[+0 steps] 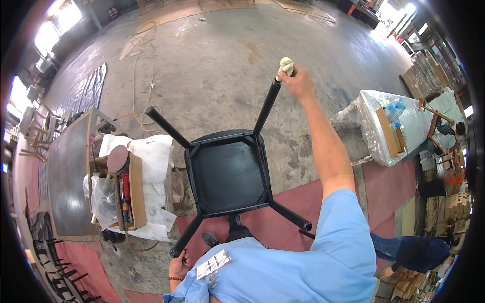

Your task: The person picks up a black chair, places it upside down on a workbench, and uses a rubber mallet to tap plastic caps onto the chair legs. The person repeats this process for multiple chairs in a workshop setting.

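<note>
A black stool with a square frame hangs upside down in front of me, its underside and legs facing up. My right hand is stretched far forward, pinching a crumpled pale cloth around the tip of the far right leg. Close to my body, my left hand has its fingers curled at the end of the near left leg; the leg hides part of that hand. The far left leg and the near right leg are untouched.
To the left, a bench holds a cardboard box with a sanding disc tool and plastic wrap. A plastic-wrapped stack stands at right. Another person bends over wooden furniture at lower right. A hose lies on the concrete floor.
</note>
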### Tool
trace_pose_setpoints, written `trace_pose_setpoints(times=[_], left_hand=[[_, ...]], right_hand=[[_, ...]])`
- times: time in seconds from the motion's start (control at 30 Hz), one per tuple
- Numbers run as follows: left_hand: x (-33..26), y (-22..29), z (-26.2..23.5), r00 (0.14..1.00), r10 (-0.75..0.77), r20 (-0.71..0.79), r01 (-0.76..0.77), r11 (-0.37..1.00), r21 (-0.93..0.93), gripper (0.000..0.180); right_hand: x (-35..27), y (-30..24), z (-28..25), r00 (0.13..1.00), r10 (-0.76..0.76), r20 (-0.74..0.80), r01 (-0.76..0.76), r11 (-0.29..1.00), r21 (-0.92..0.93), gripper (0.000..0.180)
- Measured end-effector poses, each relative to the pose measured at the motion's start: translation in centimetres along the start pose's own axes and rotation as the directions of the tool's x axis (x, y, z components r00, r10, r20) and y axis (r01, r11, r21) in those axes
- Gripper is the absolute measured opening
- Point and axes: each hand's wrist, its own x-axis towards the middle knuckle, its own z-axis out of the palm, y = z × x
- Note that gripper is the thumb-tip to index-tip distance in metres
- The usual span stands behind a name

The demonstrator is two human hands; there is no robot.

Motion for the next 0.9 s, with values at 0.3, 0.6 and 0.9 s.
trace_pose_setpoints(times=[0.3, 0.6, 0.9], left_hand=[[0.0, -0.2, 0.2, 1.0, 0.003, -0.003, -0.003, 0.999, 0.043, 0.021], [0.0, -0.5, -0.3, 1.0, 0.019, 0.003, -0.019, 0.999, 0.037, 0.021], [-0.5, -1.5, -0.7, 0.998, 0.05, -0.034, -0.05, 0.998, -0.026, 0.019]], right_hand=[[0.5, 1.2, 0.2, 0.998, -0.022, -0.06, 0.017, 0.996, -0.089, 0.038], [0.6, 1.1, 0.7, 0.998, -0.064, -0.021, 0.061, 0.993, -0.1, 0.038], [3.4, 0.2, 0.6, 0.994, -0.085, -0.062, 0.064, 0.956, -0.287, 0.04]])
